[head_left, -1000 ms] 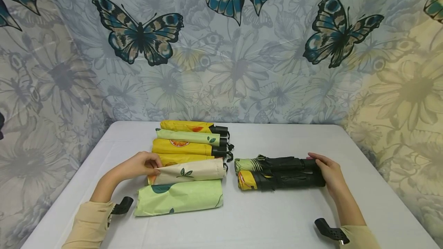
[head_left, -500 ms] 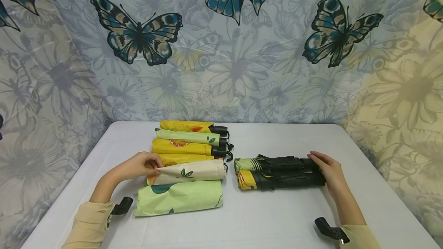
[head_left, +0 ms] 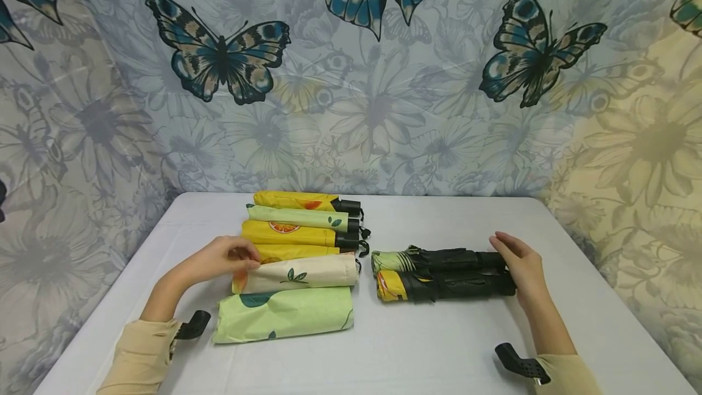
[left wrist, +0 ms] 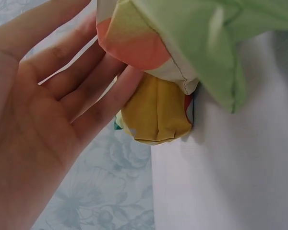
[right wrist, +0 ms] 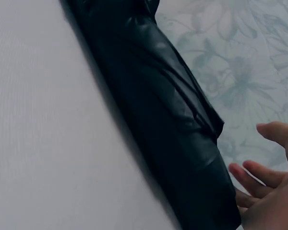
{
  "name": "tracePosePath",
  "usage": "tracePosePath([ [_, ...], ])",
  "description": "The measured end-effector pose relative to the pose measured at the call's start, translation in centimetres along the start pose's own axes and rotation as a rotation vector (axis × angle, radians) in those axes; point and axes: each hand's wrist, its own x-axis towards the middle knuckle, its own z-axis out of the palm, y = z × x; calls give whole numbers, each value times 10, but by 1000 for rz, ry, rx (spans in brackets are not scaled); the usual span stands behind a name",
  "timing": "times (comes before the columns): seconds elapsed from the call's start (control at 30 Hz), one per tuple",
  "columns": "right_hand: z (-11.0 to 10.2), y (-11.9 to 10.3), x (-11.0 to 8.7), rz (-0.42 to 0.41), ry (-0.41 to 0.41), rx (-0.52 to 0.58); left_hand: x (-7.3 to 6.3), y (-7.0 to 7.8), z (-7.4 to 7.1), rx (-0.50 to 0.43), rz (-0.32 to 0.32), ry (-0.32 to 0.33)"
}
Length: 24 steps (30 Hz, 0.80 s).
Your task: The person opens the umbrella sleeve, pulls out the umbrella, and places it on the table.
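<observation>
In the head view, the left hand (head_left: 227, 256) is at the near end of a cream roll (head_left: 312, 273) with a leaf print, its fingers loosely bent and the thumb beside the fabric. The roll stretches from that hand toward the right hand (head_left: 523, 267). Just nearer the person than the cream roll, and touching it, is a green roll (head_left: 290, 316). Beyond the left hand lie a plain yellow umbrella (head_left: 298, 252), a yellow umbrella with an orange-slice print (head_left: 293, 233), a pale green umbrella (head_left: 301, 217) and, farthest off, another yellow umbrella (head_left: 293, 199), side by side on the white tabletop (head_left: 428, 346). The right hand has its fingers spread loosely at the black ends of two dark umbrellas, which point from it toward the left hand: one with a green end (head_left: 455, 259), and one with a yellow end (head_left: 460, 286) nearer the person. In the left wrist view, the palm shows and the fingers are long and relaxed, the tips against the orange-patterned end of the cream roll; a yellow end shows just past them. In the right wrist view, a dark umbrella lies alongside the right hand, whose thumb is apart from it, and whose lower fingers are right beside its end.
</observation>
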Motion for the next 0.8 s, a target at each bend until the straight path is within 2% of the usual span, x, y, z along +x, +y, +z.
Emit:
tracePosePath([
  [0.23, 7, -13, -3, -41, 42, 49, 3, -1, -3, 75, 8, 161],
  [0.4, 16, -23, -8, -78, 25, 66, 4, -6, -2, 144, 33, 239],
  [0.57, 27, -32, -14, -120, -25, 87, 5, -9, -1, 150, 28, 264],
  [0.8, 48, -42, -18, -157, -113, 94, 4, -13, -1, 160, -5, 233],
])
